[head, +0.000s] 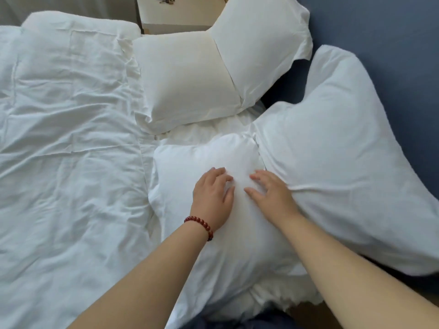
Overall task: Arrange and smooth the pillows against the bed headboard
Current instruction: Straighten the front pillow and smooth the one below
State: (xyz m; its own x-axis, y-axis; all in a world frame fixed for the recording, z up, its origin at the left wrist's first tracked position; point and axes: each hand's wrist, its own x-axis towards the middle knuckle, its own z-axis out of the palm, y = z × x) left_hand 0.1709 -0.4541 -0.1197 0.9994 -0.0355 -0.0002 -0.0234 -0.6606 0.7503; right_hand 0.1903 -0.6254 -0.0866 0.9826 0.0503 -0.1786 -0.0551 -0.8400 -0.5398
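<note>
Four pillows in frame, all white. Near flat pillow (228, 233) at lower centre, lying on the bed; near upright pillow (332, 162) at right, leaning on the blue headboard (392, 32). Far pair at upper centre: flat one (185, 84), upright one (261, 43) behind it. Left hand (212, 200) and right hand (273, 198) both palm-down on the near flat pillow, fingers spread, gripping nothing. Red bead bracelet (200, 225) on left wrist. Duvet (66, 138) rumpled across left half. Step in hand, probably: smoothing the near flat pillow. Next: sweep palms outward to flatten creases, then square it against the upright one.
</note>
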